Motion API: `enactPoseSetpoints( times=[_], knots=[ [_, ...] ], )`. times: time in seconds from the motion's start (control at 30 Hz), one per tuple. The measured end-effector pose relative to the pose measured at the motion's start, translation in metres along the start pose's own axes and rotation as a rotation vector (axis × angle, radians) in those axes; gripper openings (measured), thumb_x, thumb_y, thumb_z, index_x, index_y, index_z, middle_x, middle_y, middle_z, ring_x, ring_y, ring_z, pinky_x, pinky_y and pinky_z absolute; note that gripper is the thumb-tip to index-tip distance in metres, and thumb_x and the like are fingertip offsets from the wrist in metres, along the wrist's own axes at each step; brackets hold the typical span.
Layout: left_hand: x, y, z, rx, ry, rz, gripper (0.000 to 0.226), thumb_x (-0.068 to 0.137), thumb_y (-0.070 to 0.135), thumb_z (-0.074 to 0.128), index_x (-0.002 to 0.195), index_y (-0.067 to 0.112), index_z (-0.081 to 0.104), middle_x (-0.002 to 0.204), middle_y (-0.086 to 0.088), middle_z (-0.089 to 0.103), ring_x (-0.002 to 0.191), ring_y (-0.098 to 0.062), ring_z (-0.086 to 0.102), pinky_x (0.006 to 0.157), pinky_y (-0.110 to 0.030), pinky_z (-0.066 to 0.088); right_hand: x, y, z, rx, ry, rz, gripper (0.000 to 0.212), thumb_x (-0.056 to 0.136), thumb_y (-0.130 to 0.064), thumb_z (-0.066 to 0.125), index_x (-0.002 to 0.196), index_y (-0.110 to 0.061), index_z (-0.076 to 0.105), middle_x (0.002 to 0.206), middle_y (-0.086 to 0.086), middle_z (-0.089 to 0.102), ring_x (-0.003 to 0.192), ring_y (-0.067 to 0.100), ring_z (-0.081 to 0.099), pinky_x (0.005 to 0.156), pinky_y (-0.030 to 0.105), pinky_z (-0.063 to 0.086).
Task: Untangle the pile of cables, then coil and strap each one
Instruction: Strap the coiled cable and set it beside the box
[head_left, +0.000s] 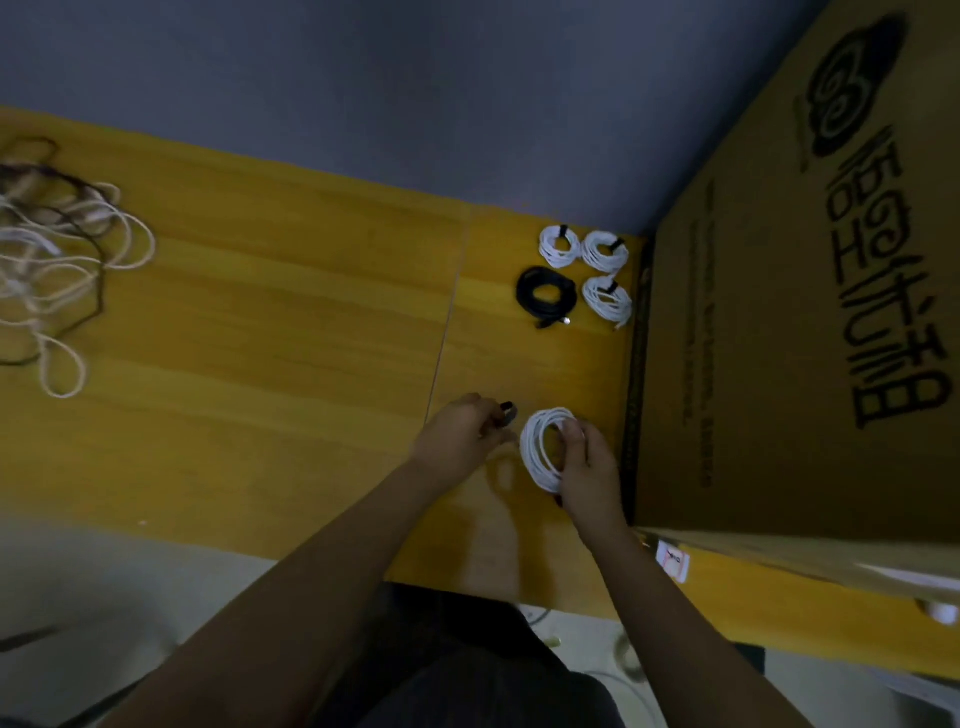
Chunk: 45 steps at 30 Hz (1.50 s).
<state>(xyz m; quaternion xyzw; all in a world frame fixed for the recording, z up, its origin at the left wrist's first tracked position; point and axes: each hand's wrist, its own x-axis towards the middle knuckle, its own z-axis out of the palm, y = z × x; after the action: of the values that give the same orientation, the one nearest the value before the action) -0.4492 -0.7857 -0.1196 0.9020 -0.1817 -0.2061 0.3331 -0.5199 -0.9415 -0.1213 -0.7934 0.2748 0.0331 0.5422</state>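
Head view — right hand (589, 462) grips white coil (543, 449).

The tangled pile of cables (49, 260) runs off the left edge, smeared by blur. The right hand (589, 462) covers part of a white coil (540, 447); the small dark strap (508, 414) at the left hand (460, 434) is indistinct. The cardboard box (805, 312) is cropped at right, its fine print unreadable.

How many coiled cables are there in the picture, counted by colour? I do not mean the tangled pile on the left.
White coils: 4, three strapped near the cardboard box, one held in the right hand
Black coils: 1
Total: 5
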Motion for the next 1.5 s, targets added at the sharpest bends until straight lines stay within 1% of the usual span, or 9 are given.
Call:
enactPoseSetpoints(
  times=[0.27,0.4,0.53,0.7,0.9,1.0,1.13,1.37,1.5],
  knots=[
    [-0.008,-0.01,-0.087,0.003,0.043,0.055,0.018,0.096,0.023,0.057,0.092,0.007,0.064,0.093,-0.01,0.061,0.085,-0.023,0.058,0.077,-0.041,0.05,0.013,-0.083,0.031,0.119,0.016,-0.07,0.04,0.1,-0.045,0.037,0.088,-0.013,0.058,0.088,0.018,0.06,0.073,0.023,0.057,0.058,0.03,0.044],
    [-0.013,-0.02,-0.124,-0.002,0.058,0.066,0.009,0.093,0.017,0.06,0.095,0.011,0.066,0.096,-0.004,0.062,0.088,-0.02,0.06,0.077,-0.035,0.05,0.004,-0.121,0.059,0.243,-0.067,-0.138,0.028,0.101,-0.041,0.038,0.091,-0.027,0.06,0.073,0.004,0.064,0.053,0.014,0.062,0.043,0.026,0.05],
    [-0.017,-0.037,-0.158,0.061,0.033,0.164,0.018,0.085,0.017,0.065,0.077,0.003,0.057,0.08,-0.011,0.064,0.078,-0.028,0.061,0.07,-0.042,0.048,-0.006,-0.147,0.095,0.235,-0.131,-0.215,0.031,0.102,-0.032,0.037,0.093,-0.011,0.057,0.052,-0.01,0.06,0.04,0.008,0.057,0.037,0.023,0.048],
    [-0.025,-0.053,-0.192,-0.135,0.039,0.18,0.006,0.084,0.01,0.068,0.083,0.014,0.063,0.081,0.005,0.065,0.079,-0.01,0.062,0.07,-0.015,0.045,-0.018,-0.164,0.116,0.24,-0.128,-0.237,0.032,0.103,-0.029,0.036,0.086,-0.008,0.053,0.052,-0.011,0.057,0.039,0.005,0.054,0.036,0.019,0.044],
    [-0.021,-0.055,-0.221,-0.325,0.096,0.178,0.021,0.087,0.006,0.064,0.097,0.024,0.063,0.079,0.012,0.064,0.076,-0.004,0.061,0.069,-0.009,0.043,-0.026,-0.184,0.135,0.3,-0.156,-0.227,0.033,0.103,-0.033,0.036,0.096,-0.007,0.056,0.087,0.038,0.058,0.075,0.055,0.059,0.04,0.025,0.047],
    [-0.022,-0.053,-0.229,-0.382,0.076,0.215,0.012,0.088,0.006,0.064,0.09,0.017,0.069,0.085,0.002,0.072,0.075,-0.001,0.062,0.071,-0.016,0.048,-0.027,-0.19,0.134,0.277,-0.112,-0.26,0.031,0.101,-0.034,0.038,0.089,-0.014,0.058,0.075,0.025,0.06,0.063,0.041,0.062,0.039,0.025,0.046],
    [-0.022,-0.051,-0.238,-0.455,0.0,0.211,0.013,0.088,0.007,0.064,0.082,0.017,0.071,0.064,0.015,0.066,0.059,0.007,0.056,0.057,-0.013,0.042,-0.027,-0.198,0.128,0.225,-0.078,-0.334,0.031,0.102,-0.028,0.039,0.084,-0.013,0.059,0.054,-0.012,0.056,0.04,0.005,0.05,0.037,0.017,0.039],
    [-0.021,-0.05,-0.256,-0.419,-0.009,0.166,0.018,0.09,0.029,0.061,0.073,0.031,0.066,0.073,0.01,0.058,0.07,-0.007,0.052,0.067,-0.027,0.043,-0.024,-0.209,0.113,0.045,-0.085,-0.473,0.025,0.102,-0.017,0.042,0.089,-0.017,0.064,0.058,-0.026,0.059,0.056,-0.009,0.054,0.054,0.006,0.036],
    [-0.019,-0.04,-0.257,-0.586,-0.06,0.125,0.015,0.098,0.019,0.051,0.087,0.015,0.06,0.088,0.004,0.066,0.078,-0.003,0.064,0.068,-0.022,0.053,-0.025,-0.211,0.114,0.042,-0.105,-0.485,0.03,0.102,-0.016,0.042,0.084,-0.008,0.064,0.063,-0.015,0.061,0.053,-0.004,0.052,0.053,0.008,0.034]
  ],
)
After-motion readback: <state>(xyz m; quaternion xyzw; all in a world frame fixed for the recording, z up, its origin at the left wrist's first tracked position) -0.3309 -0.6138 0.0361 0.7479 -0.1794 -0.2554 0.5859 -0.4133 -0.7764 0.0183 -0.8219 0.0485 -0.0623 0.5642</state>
